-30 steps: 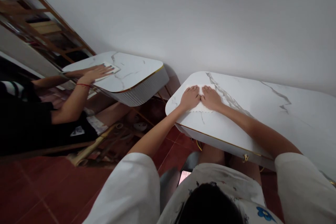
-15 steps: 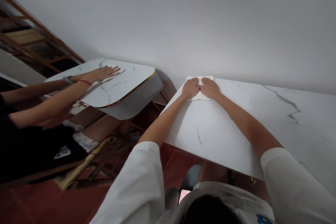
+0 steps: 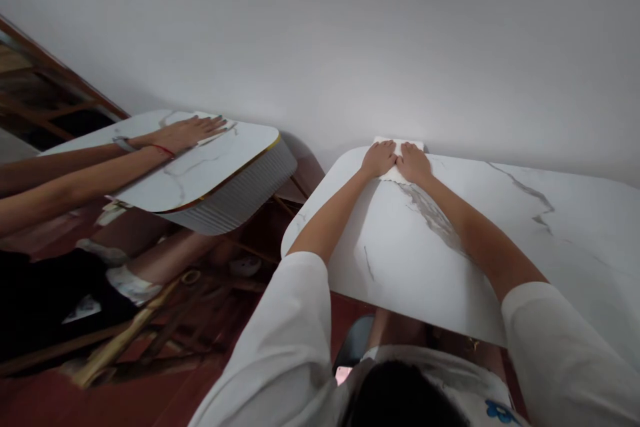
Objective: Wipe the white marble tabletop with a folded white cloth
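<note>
A white cloth [image 3: 395, 175] lies spread at the far side of the white marble-patterned table [image 3: 405, 247], close to the wall. My left hand [image 3: 380, 159] rests flat on its left part, palm down with fingers stretched out. Flat on the right part is my right hand [image 3: 415, 162], its thumb close to or touching the left thumb. Both arms reach straight forward over the tabletop. The cloth's middle is partly hidden by the hands.
To the left stands a second marble-patterned table [image 3: 200, 170] with a fluted side and gold edging. Another person's hands [image 3: 193, 131] press on a white cloth there. A bamboo chair [image 3: 145, 333] is below. A pale wall [image 3: 350, 47] borders both tables; a phone [image 3: 343, 373] shows below.
Both my hands and the cloth have shifted right along the table and nearer the wall, uncovering grey veining. The view has turned slightly. The other person's hands have also moved on their table.
</note>
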The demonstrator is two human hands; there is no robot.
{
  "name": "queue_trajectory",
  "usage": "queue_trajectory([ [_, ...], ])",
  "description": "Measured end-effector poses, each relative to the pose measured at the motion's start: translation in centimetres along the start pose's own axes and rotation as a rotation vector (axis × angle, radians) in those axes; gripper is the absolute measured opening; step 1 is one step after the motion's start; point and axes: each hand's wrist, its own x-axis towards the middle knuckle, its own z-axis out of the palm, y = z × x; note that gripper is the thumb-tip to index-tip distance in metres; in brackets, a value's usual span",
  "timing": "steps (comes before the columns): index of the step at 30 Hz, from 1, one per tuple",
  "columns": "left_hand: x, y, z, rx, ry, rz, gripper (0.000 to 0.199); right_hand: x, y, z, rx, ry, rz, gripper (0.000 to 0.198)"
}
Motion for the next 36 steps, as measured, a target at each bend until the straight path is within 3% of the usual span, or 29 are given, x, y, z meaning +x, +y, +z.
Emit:
queue_trajectory([
  [4, -1.7, 1.4, -0.1, -0.012, -0.012, 0.041, 0.052, -2.9, -0.5, -1.0, -0.008, -0.019, 0.044, 0.056],
  [11, -6.6, 2.4, -0.9, -0.027, -0.052, 0.077, 0.054, -8.1, -3.8, -2.2, -0.009, -0.042, 0.091, 0.058],
  [25, -20.5, 5.7, -4.2, 0.028, -0.07, -0.051, 0.055, -18.1, -11.3, -4.8, 0.093, -0.13, 0.033, 0.06],
  [31, -23.5, 9.6, -4.8, 0.06, -0.082, -0.105, 0.057, -22.0, -10.5, -6.3, 0.124, -0.142, -0.023, 0.06],
  [36, -23.2, 13.5, -4.3, 0.035, -0.073, -0.072, 0.058, -24.4, -7.3, -7.6, 0.109, -0.153, -0.027, 0.06],
])
